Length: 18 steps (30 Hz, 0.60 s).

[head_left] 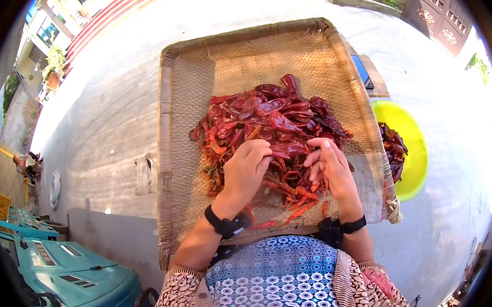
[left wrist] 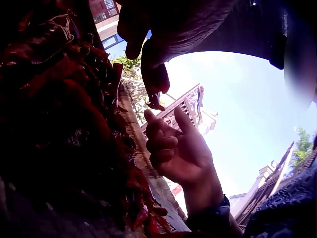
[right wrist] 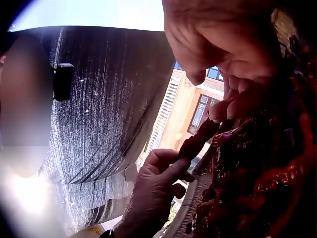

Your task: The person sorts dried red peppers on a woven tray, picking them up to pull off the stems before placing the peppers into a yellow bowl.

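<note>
Red dried chili peppers (head_left: 249,111) lie heaped in the middle of a shallow woven tray (head_left: 186,73) in front of the person. Above the near side of the heap, the left hand (head_left: 246,173) pinches one dark red chili pepper (right wrist: 195,144) between thumb and fingers. The pepper's free end (left wrist: 156,84) points at the right hand (head_left: 337,174). In the left wrist view, the right hand's thumb and fingers stand apart just beside that tip, its fingers loosely bent and holding nothing. Thinner, brighter red chili pieces (head_left: 301,198) lie beneath the hands.
Right of the tray stands a yellow-green basin (head_left: 416,161) with dark dried chilies (head_left: 393,148). Beyond it, a blue-screened device (head_left: 360,69) lies on a wooden board (head_left: 374,77). A teal vehicle (head_left: 68,268) is parked at the lower left. Concrete ground (head_left: 106,138) surrounds the tray.
</note>
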Motion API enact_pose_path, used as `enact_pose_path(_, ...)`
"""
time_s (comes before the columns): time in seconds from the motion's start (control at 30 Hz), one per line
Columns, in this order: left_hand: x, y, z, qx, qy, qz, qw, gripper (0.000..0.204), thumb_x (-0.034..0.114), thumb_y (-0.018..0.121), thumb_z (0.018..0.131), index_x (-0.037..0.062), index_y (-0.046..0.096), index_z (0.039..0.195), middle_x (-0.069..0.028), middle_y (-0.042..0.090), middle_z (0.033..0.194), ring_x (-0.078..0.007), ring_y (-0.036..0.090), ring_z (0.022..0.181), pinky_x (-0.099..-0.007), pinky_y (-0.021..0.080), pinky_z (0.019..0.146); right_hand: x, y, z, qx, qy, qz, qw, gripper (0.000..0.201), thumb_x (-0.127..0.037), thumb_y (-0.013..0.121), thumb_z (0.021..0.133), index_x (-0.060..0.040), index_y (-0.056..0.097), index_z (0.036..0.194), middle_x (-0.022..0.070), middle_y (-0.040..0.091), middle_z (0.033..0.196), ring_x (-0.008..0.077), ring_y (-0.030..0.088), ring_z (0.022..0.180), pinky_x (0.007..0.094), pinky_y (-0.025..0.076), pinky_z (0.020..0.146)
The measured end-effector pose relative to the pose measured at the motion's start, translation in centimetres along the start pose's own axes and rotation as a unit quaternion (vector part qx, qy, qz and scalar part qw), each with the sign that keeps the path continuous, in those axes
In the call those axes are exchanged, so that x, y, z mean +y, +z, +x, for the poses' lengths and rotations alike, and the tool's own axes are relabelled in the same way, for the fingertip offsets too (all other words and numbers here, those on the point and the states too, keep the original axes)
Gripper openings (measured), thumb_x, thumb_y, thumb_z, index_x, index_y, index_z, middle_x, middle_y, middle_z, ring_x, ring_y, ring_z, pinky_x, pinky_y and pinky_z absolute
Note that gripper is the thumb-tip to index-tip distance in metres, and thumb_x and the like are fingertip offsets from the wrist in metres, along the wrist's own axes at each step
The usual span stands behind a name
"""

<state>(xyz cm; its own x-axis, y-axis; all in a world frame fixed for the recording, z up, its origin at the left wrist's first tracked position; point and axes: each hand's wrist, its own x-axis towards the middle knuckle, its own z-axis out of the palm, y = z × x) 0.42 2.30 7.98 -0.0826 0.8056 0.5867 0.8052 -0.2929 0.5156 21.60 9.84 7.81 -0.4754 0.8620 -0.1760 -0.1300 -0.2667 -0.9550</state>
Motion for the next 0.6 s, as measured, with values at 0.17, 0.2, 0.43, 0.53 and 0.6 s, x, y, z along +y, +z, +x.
enact_pose_path(0.17, -0.7, 1.1, -0.9, 0.021, 0.044, -0.062, 0.997, 0.022, 0.000, 0.071, 0.076, 0.0090, 0.061, 0.093, -0.0056, 0.065, 0.105, -0.0267, 0.064, 0.093, -0.0339, 0.054, 0.074, 1.2, 1.1, 0.9, -0.043, 0.021, -0.048, 0.998, 0.031, -0.036, 0.050, 0.101, -0.0073, 0.058, 0.111, 0.0038, 0.065, 0.079, 0.0060, 0.057, 0.057, 0.0192, 0.045, 0.052)
enact_pose_path(0.2, -0.8, 1.2, -1.1, 0.021, 0.041, -0.069, 0.997, 0.023, -0.001, 0.071, 0.075, 0.0090, 0.061, 0.093, -0.0057, 0.065, 0.104, -0.0267, 0.064, 0.093, -0.0337, 0.054, 0.074, 1.7, 1.2, 1.0, -0.050, 0.018, -0.061, 0.997, 0.029, -0.034, 0.051, 0.101, -0.0073, 0.058, 0.109, 0.0033, 0.065, 0.079, 0.0057, 0.057, 0.057, 0.0190, 0.045, 0.053)
enact_pose_path(0.43, -1.9, 0.7, -1.9, 0.009, -0.026, -0.086, 0.996, 0.023, -0.001, 0.071, 0.072, 0.0093, 0.059, 0.089, -0.0035, 0.066, 0.103, -0.0266, 0.061, 0.092, -0.0347, 0.052, 0.076, 1.6, 2.1, 1.0, -0.075, 0.067, -0.015, 0.995, 0.016, -0.019, 0.053, 0.100, -0.0048, 0.057, 0.105, 0.0037, 0.065, 0.080, 0.0070, 0.057, 0.060, 0.0196, 0.047, 0.056)
enact_pose_path(0.53, -2.2, 0.8, -2.4, -0.016, -0.054, -0.095, 0.994, 0.025, -0.002, 0.071, 0.070, 0.0090, 0.058, 0.089, -0.0038, 0.066, 0.102, -0.0267, 0.060, 0.094, -0.0351, 0.051, 0.077, 2.0, 2.9, 0.8, -0.081, 0.086, 0.051, 0.992, 0.014, -0.017, 0.054, 0.099, -0.0046, 0.057, 0.105, 0.0043, 0.066, 0.080, 0.0079, 0.057, 0.059, 0.0199, 0.047, 0.057)
enact_pose_path(0.6, -1.9, 0.8, -2.8, -0.036, -0.087, -0.109, 0.990, 0.029, -0.006, 0.071, 0.067, 0.0079, 0.058, 0.088, -0.0054, 0.067, 0.101, -0.0269, 0.061, 0.094, -0.0347, 0.049, 0.079, 2.2, 3.2, 0.7, -0.077, 0.088, 0.051, 0.992, 0.013, -0.016, 0.055, 0.099, -0.0046, 0.057, 0.105, 0.0053, 0.066, 0.080, 0.0088, 0.058, 0.059, 0.0205, 0.047, 0.057)
